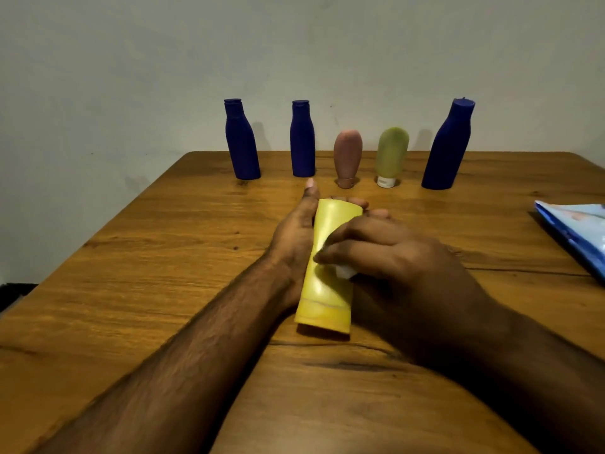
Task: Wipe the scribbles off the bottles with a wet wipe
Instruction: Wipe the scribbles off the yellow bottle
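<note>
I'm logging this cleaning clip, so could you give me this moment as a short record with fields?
surface: wooden table
being wiped: yellow tube, lying flat
left hand: grips the tube's side
right hand: presses a white wipe on the tube
back row, upright: three blue bottles, pink tube, green tube
right edge: blue wipe pack
scribbles: none visible
</note>
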